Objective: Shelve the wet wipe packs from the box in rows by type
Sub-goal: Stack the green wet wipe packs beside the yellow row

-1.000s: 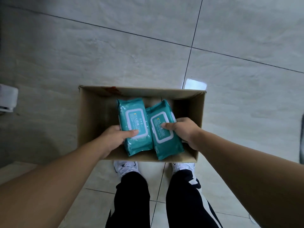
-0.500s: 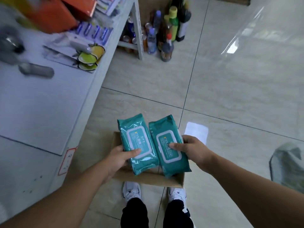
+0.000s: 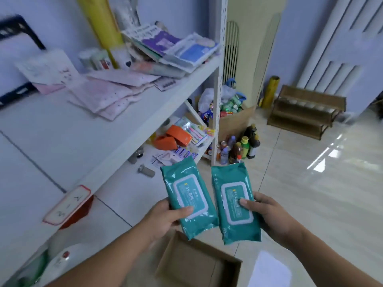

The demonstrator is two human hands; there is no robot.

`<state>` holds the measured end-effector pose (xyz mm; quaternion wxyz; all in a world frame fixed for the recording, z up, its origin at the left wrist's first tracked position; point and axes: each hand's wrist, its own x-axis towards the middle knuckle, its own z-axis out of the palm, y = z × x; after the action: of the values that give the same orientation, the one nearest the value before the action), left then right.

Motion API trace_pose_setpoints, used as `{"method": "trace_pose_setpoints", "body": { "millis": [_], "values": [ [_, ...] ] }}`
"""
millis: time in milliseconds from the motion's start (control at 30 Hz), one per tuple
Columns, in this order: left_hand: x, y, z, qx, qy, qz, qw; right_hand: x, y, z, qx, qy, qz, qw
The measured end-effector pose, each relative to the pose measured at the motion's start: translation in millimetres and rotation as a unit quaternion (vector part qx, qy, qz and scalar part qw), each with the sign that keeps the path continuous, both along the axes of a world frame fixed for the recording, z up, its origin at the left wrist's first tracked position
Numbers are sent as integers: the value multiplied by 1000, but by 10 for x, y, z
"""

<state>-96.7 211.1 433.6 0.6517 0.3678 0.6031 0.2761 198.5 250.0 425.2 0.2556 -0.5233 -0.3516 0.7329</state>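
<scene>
left pack (image 3: 187, 195): teal, white flap up | right pack (image 3: 235, 204): same, just beside | box (image 3: 186, 255): open, below both

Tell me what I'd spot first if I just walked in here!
Two bright teal wet wipe packs jump out in the middle: the left pack held by the left grip, the right pack by the right grip. Just below them an open cardboard box sits on the shiny floor. A white shelf with pink packets fills the left side.
</scene>
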Motion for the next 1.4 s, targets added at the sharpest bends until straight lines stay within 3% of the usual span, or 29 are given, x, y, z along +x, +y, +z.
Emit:
{"method": "trace_pose_setpoints", "body": {
  "millis": [333,733,1100,1400],
  "values": [
    [-490,-482,1650,140,-6,112,984,-525,442,1987,130,67,154,977],
    [-1941,-1442,2109,202,-17,306,930,-2433,186,2932,228,66,361,902],
    [-3381,-2503,2243,271,-36,431,860,-4208,-395,3375,391,-121,424,808],
    [-3924,-3016,2136,297,-97,479,820,-5426,-530,3031,481,-283,428,711]
  ]
}}
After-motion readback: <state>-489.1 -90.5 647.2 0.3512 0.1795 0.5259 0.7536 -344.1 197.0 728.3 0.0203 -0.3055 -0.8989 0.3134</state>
